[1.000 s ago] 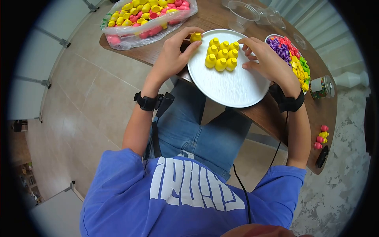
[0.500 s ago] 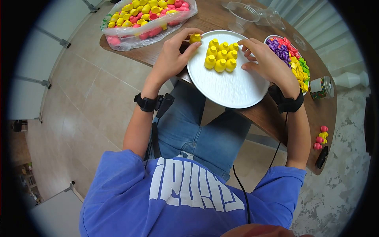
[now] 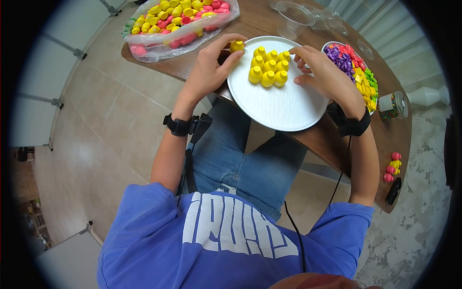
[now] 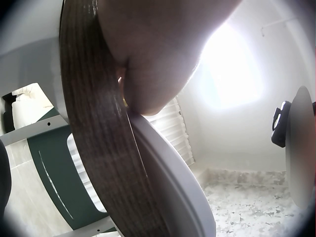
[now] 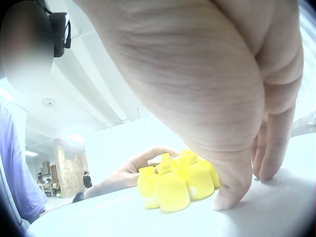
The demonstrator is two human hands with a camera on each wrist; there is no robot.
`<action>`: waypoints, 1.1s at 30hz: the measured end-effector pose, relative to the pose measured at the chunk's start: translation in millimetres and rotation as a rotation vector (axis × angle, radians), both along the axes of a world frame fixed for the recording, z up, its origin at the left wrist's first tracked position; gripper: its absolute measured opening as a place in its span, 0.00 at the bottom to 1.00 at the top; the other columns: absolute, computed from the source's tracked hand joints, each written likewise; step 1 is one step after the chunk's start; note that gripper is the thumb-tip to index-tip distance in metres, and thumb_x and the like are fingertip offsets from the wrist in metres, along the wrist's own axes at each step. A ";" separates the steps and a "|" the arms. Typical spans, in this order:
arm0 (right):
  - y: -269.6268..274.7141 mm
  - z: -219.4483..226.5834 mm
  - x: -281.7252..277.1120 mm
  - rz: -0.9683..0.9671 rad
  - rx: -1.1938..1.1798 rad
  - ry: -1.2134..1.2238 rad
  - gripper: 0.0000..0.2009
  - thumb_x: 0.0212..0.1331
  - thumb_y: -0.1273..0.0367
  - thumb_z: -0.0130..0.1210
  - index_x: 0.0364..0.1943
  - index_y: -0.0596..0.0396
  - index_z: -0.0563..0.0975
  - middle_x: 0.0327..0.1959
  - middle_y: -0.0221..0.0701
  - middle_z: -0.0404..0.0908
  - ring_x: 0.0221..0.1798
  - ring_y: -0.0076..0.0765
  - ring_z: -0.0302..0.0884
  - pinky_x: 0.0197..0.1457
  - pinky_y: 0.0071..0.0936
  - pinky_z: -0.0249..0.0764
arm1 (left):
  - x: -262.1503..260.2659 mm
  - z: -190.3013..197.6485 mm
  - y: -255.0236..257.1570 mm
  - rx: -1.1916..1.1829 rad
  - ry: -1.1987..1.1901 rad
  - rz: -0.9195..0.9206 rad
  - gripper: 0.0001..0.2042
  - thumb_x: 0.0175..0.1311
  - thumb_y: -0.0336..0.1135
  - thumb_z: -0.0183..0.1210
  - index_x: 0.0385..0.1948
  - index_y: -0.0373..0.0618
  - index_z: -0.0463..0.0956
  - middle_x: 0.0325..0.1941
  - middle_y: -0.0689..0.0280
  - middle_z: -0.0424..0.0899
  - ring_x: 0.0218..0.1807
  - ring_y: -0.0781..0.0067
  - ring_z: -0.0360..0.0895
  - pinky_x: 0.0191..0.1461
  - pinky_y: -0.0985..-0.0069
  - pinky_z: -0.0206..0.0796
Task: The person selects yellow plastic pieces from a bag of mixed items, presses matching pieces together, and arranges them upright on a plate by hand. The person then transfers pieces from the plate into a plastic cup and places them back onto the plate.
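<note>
On the round white plate (image 3: 288, 111) several yellow bottle-shaped pieces (image 3: 269, 66) stand upright in a tight block. The left hand (image 3: 211, 67) pinches a separate yellow piece (image 3: 237, 46) between thumb and fingers at the plate's left rim. To the right of the block is the right hand (image 3: 325, 74), its fingers loosely bent and holding nothing. In the right wrist view the thumb of the right hand (image 5: 212, 89) comes down beside the yellow pieces (image 5: 173, 190). The left wrist view shows the left hand (image 4: 153, 59) over the plate's edge (image 4: 173, 173); its held piece is hidden there.
A plastic bag (image 3: 178, 36) of yellow and pink pieces lies at the back left. Clear plastic containers (image 3: 294, 19) stand behind the plate. At the right are a dish of coloured pieces (image 3: 353, 67), a jar (image 3: 392, 106), small pink and yellow pieces (image 3: 394, 166) and a black object (image 3: 393, 191).
</note>
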State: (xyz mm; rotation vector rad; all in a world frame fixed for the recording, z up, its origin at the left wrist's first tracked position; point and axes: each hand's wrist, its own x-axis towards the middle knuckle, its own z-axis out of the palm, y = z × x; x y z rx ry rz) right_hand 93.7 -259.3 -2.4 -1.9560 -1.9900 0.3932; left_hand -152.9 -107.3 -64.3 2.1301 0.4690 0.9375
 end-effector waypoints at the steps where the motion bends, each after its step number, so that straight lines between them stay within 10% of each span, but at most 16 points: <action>1: -0.2 0.0 -0.3 -0.001 0.000 0.001 0.27 0.56 0.77 0.68 0.62 0.59 0.73 0.52 0.40 0.79 0.54 0.41 0.81 0.62 0.35 0.79 | 0.0 0.0 -0.3 0.002 0.004 0.002 0.14 0.75 0.31 0.60 0.59 0.43 0.77 0.56 0.59 0.88 0.58 0.67 0.86 0.64 0.72 0.76; 33: 0.4 -2.3 4.4 0.016 0.009 -0.003 0.28 0.56 0.77 0.69 0.62 0.60 0.73 0.51 0.40 0.79 0.54 0.41 0.81 0.62 0.35 0.79 | -1.0 -1.4 1.8 -0.037 0.006 -0.016 0.16 0.70 0.37 0.68 0.54 0.42 0.81 0.55 0.61 0.87 0.58 0.68 0.86 0.61 0.74 0.77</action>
